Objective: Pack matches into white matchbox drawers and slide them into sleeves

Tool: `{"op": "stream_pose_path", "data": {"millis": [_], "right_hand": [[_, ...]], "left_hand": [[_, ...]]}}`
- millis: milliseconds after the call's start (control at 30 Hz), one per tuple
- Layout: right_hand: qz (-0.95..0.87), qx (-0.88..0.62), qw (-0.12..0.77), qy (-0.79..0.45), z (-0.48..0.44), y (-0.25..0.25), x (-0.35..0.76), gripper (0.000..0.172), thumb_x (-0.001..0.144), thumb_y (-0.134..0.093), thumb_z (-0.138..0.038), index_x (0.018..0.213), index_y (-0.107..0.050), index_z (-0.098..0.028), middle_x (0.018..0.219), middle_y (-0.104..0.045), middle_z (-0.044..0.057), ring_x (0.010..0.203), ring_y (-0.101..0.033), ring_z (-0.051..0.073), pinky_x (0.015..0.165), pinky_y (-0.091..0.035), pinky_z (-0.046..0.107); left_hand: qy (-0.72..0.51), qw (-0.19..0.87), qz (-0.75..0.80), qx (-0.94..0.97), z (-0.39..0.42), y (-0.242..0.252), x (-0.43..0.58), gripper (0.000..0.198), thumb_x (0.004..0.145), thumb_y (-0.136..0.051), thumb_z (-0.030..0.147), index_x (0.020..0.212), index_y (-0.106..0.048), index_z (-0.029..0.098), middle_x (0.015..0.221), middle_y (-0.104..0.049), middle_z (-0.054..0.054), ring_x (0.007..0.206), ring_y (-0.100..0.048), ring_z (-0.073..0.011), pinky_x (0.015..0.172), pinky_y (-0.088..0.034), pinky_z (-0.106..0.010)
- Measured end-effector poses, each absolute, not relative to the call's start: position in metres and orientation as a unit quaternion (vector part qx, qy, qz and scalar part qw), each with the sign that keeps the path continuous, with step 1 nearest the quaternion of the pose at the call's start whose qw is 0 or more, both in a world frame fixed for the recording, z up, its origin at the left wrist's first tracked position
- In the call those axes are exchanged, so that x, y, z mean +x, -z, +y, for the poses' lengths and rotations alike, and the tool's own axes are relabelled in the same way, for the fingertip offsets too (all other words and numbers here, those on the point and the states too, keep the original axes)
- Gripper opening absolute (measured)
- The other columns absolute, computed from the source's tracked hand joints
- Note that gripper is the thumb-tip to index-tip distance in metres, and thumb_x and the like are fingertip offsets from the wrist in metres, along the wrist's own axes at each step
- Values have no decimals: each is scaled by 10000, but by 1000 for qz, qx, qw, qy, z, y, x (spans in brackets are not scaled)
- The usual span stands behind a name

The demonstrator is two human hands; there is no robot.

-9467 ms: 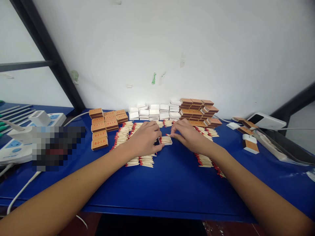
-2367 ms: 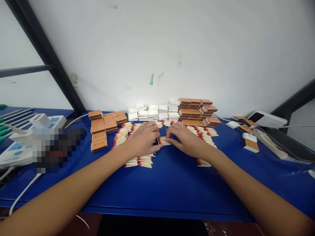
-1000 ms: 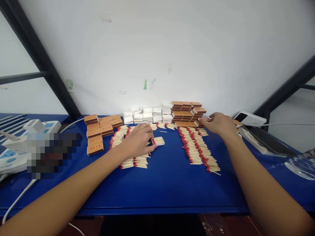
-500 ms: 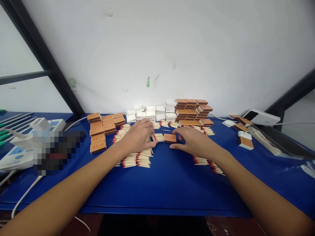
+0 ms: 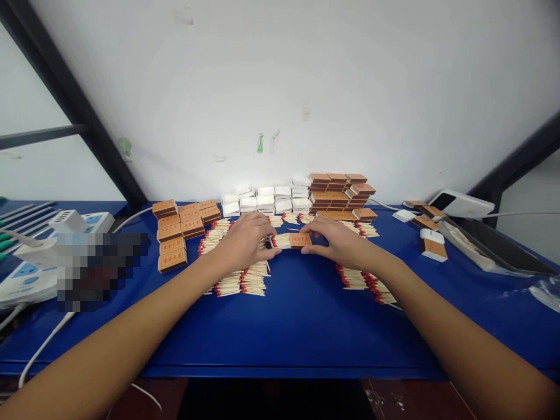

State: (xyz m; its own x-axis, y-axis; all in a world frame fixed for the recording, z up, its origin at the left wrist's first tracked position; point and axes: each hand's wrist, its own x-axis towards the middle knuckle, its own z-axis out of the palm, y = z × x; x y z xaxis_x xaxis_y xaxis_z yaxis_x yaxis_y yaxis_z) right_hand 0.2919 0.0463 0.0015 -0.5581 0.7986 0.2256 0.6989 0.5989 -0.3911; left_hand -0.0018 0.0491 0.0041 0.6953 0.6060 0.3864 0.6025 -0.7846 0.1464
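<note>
My left hand (image 5: 246, 240) grips the end of a white matchbox tray (image 5: 275, 244) between thumb and fingers. Red-headed matches (image 5: 283, 240) lie inside the tray, which is partly slid into an orange-brown matchbox sleeve (image 5: 300, 240). From the other side, my right hand (image 5: 329, 239) has its thumb and fingers on the right end of that sleeve. Rows of loose matches (image 5: 254, 279) lie under and around my left hand. Another group of matches (image 5: 352, 277) sits below my right wrist, partly hidden by the arm.
White trays (image 5: 265, 202) are piled along the wall beside stacked matchbox sleeves (image 5: 335, 198). More matchboxes (image 5: 172, 260) stand at left, near a power strip (image 5: 26, 274). At right lie a white device (image 5: 468, 204) and several loose boxes (image 5: 434, 249) on the blue table (image 5: 280, 332).
My right hand has moved slightly left and closed onto the end of the matchbox sleeve. My left hand keeps its hold on the tray. The view has shifted a little.
</note>
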Motion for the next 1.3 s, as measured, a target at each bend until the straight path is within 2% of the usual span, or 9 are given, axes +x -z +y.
{"op": "stream_pose_path", "data": {"millis": [167, 400, 467, 567, 700, 867, 967, 1233, 1300], "right_hand": [[-864, -432, 218, -136, 46, -7, 293, 387, 986, -728, -556, 1199, -733, -233, 1077, -726, 100, 955, -678, 277, 848, -521, 395], [-840, -436, 271, -176, 48, -8, 290, 384, 942, -773, -531, 1176, -755, -227, 1053, -702, 89, 861, -657, 231, 801, -561, 394], [-817, -442, 294, -223, 47, -8, 287, 419, 913, -801, -525, 1207, -746, -231, 1088, -719, 97, 871, -673, 233, 789, -583, 403], [-767, -421, 320, -364, 44, -7, 280, 486, 896, -822, -535, 1258, -704, -234, 1116, -761, 96, 916, -720, 241, 817, -622, 422], [-721, -385, 331, -472, 38, -11, 273, 564, 935, -795, -565, 1359, -652, -221, 1066, -783, 79, 858, -733, 213, 850, -643, 440], [-724, -371, 330, -479, 32, -19, 273, 571, 1029, -673, -633, 1422, -612, -225, 1097, -769, 94, 815, -692, 181, 709, -607, 360], [-728, -377, 324, -472, 31, -18, 274, 570, 1051, -630, -657, 1421, -616, -224, 1013, -755, 72, 762, -667, 161, 629, -545, 308], [-720, -392, 366, -439, 32, -3, 265, 638, 1048, -576, -734, 1431, -586, -224, 837, -663, 2, 672, -637, 153, 557, -501, 286], [-717, -391, 379, -436, 30, -1, 262, 629, 1054, -572, -727, 1435, -562, -227, 854, -664, 0, 665, -640, 149, 540, -497, 278]], "left_hand": [[-250, 44, 347, 903, 53, -6, -5, 264, 964, -832, 405, 1120, -782, 199, 1097, -782, -96, 1108, -682, -290, 1025, -544, -471], [-287, 92, 343, 890, 59, -6, -9, 280, 911, -905, 384, 1113, -800, 220, 1061, -791, -69, 1081, -699, -268, 966, -560, -414], [-301, 108, 350, 880, 62, -4, -11, 265, 906, -909, 370, 1105, -804, 230, 1081, -789, -64, 1086, -707, -263, 961, -567, -410], [-323, 129, 361, 865, 66, -4, -14, 271, 893, -918, 353, 1123, -815, 255, 1135, -793, -56, 1097, -723, -260, 980, -574, -421], [-339, 153, 372, 851, 66, -8, -15, 303, 882, -920, 356, 1160, -827, 278, 1191, -807, -48, 1119, -737, -268, 1010, -579, -439], [-348, 191, 371, 839, 63, -12, -12, 301, 878, -916, 359, 1153, -837, 266, 1210, -819, -54, 1145, -741, -264, 998, -578, -419], [-357, 210, 359, 836, 63, -12, -11, 326, 855, -929, 361, 1155, -842, 268, 1206, -824, -59, 1144, -743, -269, 1000, -562, -414], [-378, 212, 364, 824, 56, -11, -5, 322, 821, -965, 334, 1113, -845, 270, 1142, -838, -38, 1082, -748, -246, 953, -557, -387], [-390, 205, 367, 819, 55, -11, -4, 318, 818, -970, 336, 1102, -845, 264, 1110, -841, -36, 1046, -752, -240, 934, -560, -381]]}}
